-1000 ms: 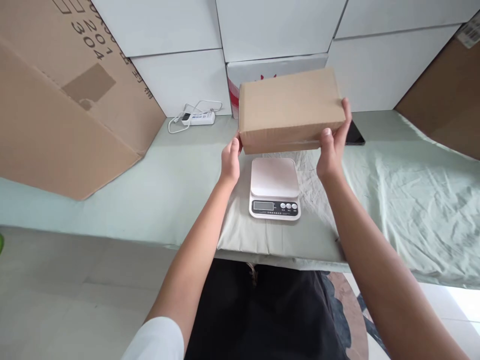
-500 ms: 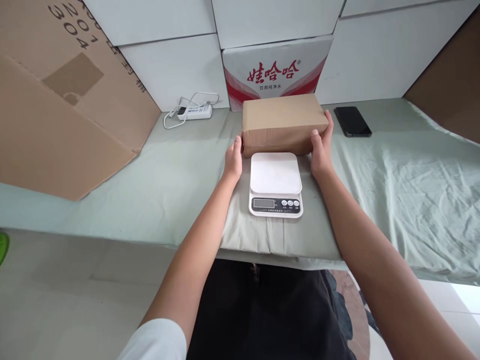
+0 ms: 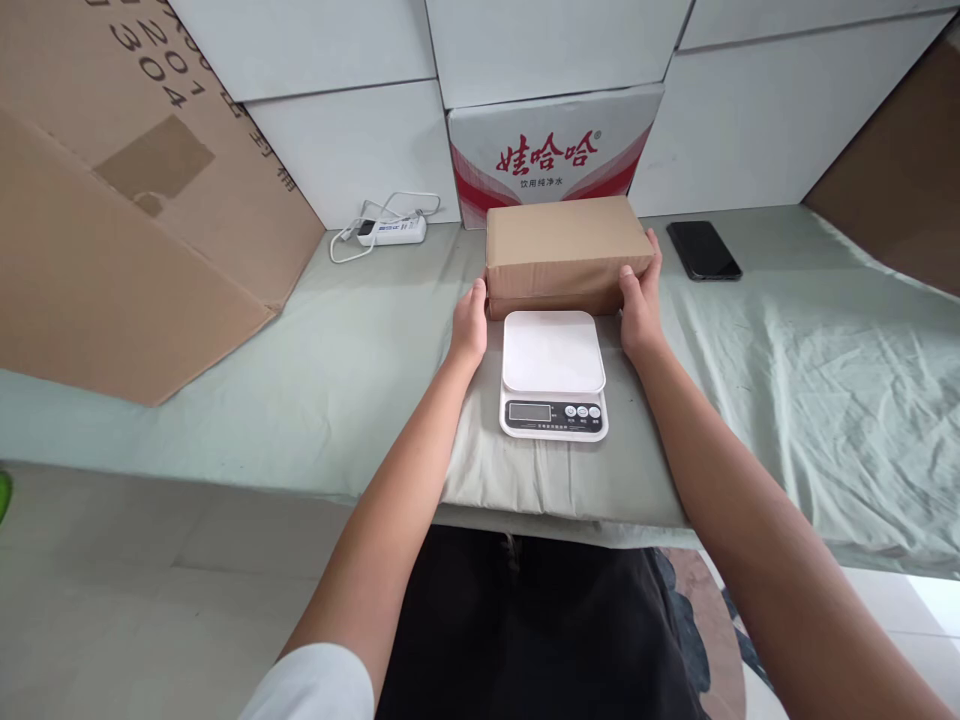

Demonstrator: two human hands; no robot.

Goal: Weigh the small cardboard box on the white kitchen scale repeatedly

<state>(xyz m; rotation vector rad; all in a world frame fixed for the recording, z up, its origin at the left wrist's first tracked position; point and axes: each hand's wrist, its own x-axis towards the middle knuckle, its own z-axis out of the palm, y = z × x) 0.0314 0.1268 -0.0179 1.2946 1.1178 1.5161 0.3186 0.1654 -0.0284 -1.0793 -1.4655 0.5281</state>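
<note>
A closed brown cardboard box (image 3: 566, 245) is gripped from both sides, just behind a white digital kitchen scale (image 3: 553, 350). My left hand (image 3: 470, 322) presses on the box's left side, its fingers mostly hidden behind the edge. On the right end, my right hand (image 3: 642, 298) has its thumb on the front face and fingers around the side. Nothing lies on the scale's platform, and its display looks blank. Whether the box rests on the cloth or is slightly raised, I cannot tell.
A black phone (image 3: 703, 250) lies to the right on the green cloth (image 3: 300, 400). At the back left is a white power strip (image 3: 391, 229) with its cable. A large carton (image 3: 150, 250) stands left, and a printed white carton (image 3: 551, 150) is behind the box.
The whole view has shifted slightly, with everything a little lower in the picture. Both hands keep their hold on the box, which shows no clear movement against the scale.
</note>
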